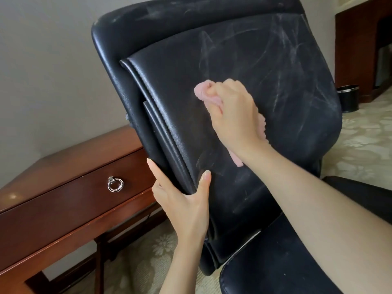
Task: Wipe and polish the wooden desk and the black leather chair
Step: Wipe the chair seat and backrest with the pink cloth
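The black leather chair [244, 49] fills the middle of the view, its backrest tilted and streaked with pale dusty smears. My right hand [235, 115] grips a bunched pink cloth [204, 92] and holds it against the backrest's front. My left hand [184, 200] grips the backrest's left edge low down, thumb on the front, fingers behind. The chair's seat [275, 262] shows at the lower right. The wooden desk [70, 166] stands to the left, behind the chair.
The desk has a drawer with a silver ring pull [115, 184]. A black round bin [347, 98] stands on the patterned carpet [364, 141] at the right, beside dark wooden furniture [356, 49]. A plain wall rises behind the desk.
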Motion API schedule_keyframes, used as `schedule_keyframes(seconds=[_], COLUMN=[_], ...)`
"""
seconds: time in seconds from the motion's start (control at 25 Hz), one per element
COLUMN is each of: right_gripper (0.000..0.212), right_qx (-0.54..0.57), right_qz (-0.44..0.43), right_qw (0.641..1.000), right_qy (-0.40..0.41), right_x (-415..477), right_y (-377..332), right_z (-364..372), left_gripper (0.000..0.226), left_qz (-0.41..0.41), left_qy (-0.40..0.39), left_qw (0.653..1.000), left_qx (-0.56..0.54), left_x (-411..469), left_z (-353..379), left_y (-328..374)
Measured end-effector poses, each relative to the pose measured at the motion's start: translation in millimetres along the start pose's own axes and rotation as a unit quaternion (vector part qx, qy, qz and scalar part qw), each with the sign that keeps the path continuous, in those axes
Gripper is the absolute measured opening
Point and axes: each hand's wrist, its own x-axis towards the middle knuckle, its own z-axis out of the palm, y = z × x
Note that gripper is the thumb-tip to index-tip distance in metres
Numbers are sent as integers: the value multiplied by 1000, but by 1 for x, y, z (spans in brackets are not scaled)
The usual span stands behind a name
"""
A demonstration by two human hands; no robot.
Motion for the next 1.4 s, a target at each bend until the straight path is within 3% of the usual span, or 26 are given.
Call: schedule_keyframes(seconds=[0.12,0.28,0.64,0.96,1.2,1.4], right_gripper=[13,9,10,6,3,7], right_qx=[41,116,141,163,139,161], right_qz=[-26,-49,39,-8,-84,27], right_qw=[999,992,983,986,986,986], right_qy=[23,-15,-112,-14,-43,28], right_x=[-50,-111,-220,-164,-73,-47], right_y=[8,25,56,14,-20,-27], right_z=[-7,-11,-24,-14,-4,8], left_gripper=[111,106,92,88,87,88], left_qz=[11,17,-4,30,36,49], left_qy=[1,10,9,15,22,24], left_qw=[1000,1000,999,997,997,996], left_qx=[9,24,50,71,70,69], left_x=[-1,-1,1,1,1,1], left_z=[0,0,-1,0,1,2], left_y=[2,1,1,-3,-6,-8])
